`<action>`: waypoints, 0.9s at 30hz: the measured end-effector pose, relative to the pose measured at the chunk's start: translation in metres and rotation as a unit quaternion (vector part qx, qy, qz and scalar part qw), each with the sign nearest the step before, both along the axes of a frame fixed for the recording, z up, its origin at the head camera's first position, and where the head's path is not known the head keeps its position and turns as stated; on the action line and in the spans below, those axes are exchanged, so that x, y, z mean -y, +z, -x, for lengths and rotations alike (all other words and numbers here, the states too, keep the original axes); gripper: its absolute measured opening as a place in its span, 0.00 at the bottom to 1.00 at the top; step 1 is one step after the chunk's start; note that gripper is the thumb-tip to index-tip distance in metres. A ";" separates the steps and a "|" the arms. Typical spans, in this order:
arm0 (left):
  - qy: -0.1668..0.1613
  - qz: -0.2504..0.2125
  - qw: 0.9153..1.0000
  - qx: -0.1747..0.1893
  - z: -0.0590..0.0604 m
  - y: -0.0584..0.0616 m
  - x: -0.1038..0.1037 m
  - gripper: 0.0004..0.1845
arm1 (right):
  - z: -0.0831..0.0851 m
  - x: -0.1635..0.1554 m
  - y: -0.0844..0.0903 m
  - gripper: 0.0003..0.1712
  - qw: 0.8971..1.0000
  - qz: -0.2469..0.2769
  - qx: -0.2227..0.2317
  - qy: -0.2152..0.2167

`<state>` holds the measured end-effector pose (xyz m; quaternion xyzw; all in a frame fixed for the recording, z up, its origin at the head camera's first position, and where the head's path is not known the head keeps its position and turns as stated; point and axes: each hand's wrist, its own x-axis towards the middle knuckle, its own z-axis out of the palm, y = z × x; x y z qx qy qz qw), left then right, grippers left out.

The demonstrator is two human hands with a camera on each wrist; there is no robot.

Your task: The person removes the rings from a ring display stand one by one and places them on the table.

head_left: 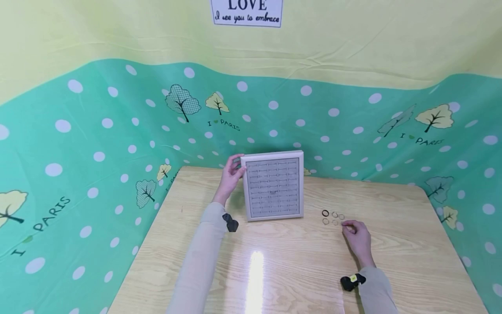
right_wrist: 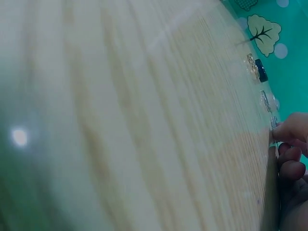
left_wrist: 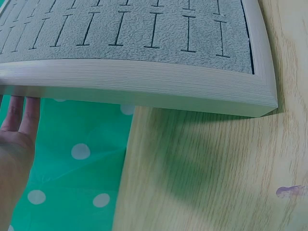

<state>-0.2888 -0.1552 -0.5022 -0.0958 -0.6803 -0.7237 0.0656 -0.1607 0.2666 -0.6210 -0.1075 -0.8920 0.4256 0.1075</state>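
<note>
A white-framed ring display board [head_left: 272, 183] with a grey slotted pad stands propped up on the table. One ring [head_left: 273, 192] sits in a slot near its middle. My left hand [head_left: 228, 176] grips the board's upper left edge, thumb at the front; in the left wrist view two fingers [left_wrist: 30, 115] reach behind the frame. To the right lie several rings, among them a black ring [head_left: 325, 213] and a silver ring [right_wrist: 265, 101]. With thumb and fingertips, my right hand [head_left: 358, 240] pinches a sparkling ring [right_wrist: 274, 123] at the right end of the near row.
The wooden table [head_left: 298, 261] carries a bright light reflection in front of the board. Behind and at both sides hangs a green dotted cloth [head_left: 117, 144] printed with trees. Each wrist wears a black camera, such as the right wrist camera [head_left: 349, 282].
</note>
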 end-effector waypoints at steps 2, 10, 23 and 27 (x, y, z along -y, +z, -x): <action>0.000 0.002 1.000 0.001 0.000 0.000 0.000 0.24 | 0.000 0.000 0.000 0.08 1.000 0.002 -0.002 0.000; -0.013 -0.016 1.000 0.015 0.000 0.002 0.001 0.26 | -0.003 0.002 0.002 0.11 1.000 0.027 0.014 -0.005; -0.024 -0.010 1.000 0.014 -0.013 0.022 -0.001 0.25 | 0.000 0.028 0.022 0.18 0.994 0.106 -0.002 -0.008; -0.022 -0.020 0.999 0.018 -0.006 0.011 0.001 0.25 | 0.007 0.041 0.028 0.18 0.993 0.120 -0.009 0.011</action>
